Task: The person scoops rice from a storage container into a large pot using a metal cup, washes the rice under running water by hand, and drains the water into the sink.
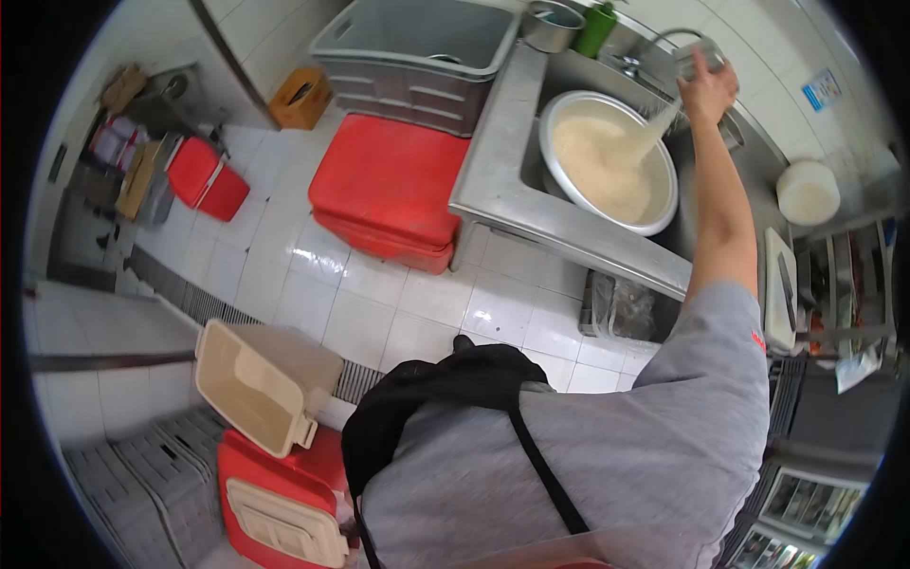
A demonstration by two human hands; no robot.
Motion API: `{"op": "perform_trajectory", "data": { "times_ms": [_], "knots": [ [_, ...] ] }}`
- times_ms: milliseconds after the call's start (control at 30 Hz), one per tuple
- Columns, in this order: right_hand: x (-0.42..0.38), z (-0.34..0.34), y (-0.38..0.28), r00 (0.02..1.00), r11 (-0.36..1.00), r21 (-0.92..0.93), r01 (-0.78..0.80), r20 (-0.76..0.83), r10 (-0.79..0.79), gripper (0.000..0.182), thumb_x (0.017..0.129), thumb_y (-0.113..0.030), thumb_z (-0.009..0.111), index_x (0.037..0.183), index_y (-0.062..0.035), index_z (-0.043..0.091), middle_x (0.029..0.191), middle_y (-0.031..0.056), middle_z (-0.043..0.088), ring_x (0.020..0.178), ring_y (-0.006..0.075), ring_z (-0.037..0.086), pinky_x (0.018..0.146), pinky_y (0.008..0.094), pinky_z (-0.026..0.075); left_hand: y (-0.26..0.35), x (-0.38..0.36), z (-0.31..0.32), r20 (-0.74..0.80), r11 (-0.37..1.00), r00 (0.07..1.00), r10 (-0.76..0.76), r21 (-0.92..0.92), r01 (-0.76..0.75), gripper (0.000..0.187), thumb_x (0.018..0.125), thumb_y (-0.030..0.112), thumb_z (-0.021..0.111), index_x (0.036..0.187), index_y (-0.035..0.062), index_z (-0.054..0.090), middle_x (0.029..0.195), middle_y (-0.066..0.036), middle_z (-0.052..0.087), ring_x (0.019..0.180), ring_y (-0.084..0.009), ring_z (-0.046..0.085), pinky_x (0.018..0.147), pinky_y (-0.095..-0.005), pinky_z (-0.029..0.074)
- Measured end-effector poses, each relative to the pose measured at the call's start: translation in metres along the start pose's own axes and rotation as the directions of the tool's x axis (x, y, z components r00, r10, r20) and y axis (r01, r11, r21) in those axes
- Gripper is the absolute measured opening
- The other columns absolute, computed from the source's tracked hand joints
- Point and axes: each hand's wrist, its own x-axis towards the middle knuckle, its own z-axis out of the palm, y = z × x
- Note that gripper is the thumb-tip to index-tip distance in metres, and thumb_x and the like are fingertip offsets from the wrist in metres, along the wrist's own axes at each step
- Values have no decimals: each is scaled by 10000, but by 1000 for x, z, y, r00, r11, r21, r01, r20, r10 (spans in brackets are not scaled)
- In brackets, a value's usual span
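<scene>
- Closest to my camera I have the shoulder and back of a grey shirt (569, 455), with a black strap running across it and a black apron (445, 384) bunched to one side.
- At the end of the bare outstretched arm, I see the right hand (707, 93) with its fingers curled around a cup (699, 59), tilted above the large bowl.
- I cannot tell how the left hand is set or what it has hold of; it is outside my view.
- The large bowl (547, 152) sits in the metal sink (561, 74), holding pale, grainy stuff that looks like rice; a pale stream drops into it from the cup side.
- Behind the bowl I pick out a faucet (627, 64), then a green bottle (595, 32) beside a metal pot (553, 32).
- To the right of the sink I have a white tub (809, 192) and a white board (777, 294) with a dark, long tool lying on it.
- Left of the sink, a grey crate (403, 95) stands behind a red lidded box (384, 180).
- Farther off, lower left, I see a beige bin (318, 370) tilted near a beige lid (284, 522).
</scene>
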Motion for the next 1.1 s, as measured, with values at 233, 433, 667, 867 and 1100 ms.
{"op": "perform_trajectory", "data": {
  "times_ms": [233, 433, 667, 867, 1100],
  "knots": [
    [-100, -49, -201, 752, -149, 745, -651, 604, -264, 580, 749, -230, 559, 1282, -163, 340, 1130, 91, 476, 1011, 251, 473, 734, 425, 444, -111, 42, 21, 147, 760, 980, 131, 620, -194, 337, 774, 275, 474, 945, 1, 571, 956, -197, 570, 892, -324, 548, 759, -411, 435],
    [-328, -176, -446, 255, -5, 431, -902, 524, -813, 521, 771, -192, 472, 1276, -143, 351, 1214, 129, 401, 1031, 288, 455, 672, 455, 467, -122, 34, -87, -520, 890, 744, -421, -394, 228, 510, 706, 264, 597, 1128, 11, 463, 1064, -222, 513, 1026, -358, 459, 901, -402, 355],
    [-587, -351, -650, -75, 54, 809, -586, 13, -997, 540, 640, -136, 605, 1170, -129, 498, 880, 83, 567, 807, 165, 523, 666, 291, 455, -157, 99, -203, -483, 723, 552, -680, -570, 391, 600, 729, 311, 573, 1193, -6, 364, 1186, -221, 399, 1105, -360, 381, 938, -406, 317],
    [-759, -365, -788, -109, -319, 900, 297, -299, -948, 623, 553, -226, 690, 1148, -231, 505, 1151, 200, 357, 1057, 356, 357, 879, 415, 363, -247, 193, -223, -431, 539, 335, -838, -552, 636, 665, 749, 523, 500, 1159, 7, 410, 1068, -213, 492, 981, -343, 491, 824, -431, 397],
    [-921, -295, -850, -201, -258, 810, 527, -176, -964, 522, 662, -257, 657, 1145, -244, 458, 1235, 177, 258, 1126, 374, 250, 854, 625, 263, -261, 217, -230, 34, -29, 353, -935, -999, 19, 566, 754, 442, 572, 1037, -44, 508, 936, -89, 559, 825, -191, 542, 692, -301, 445]
  ]
}}
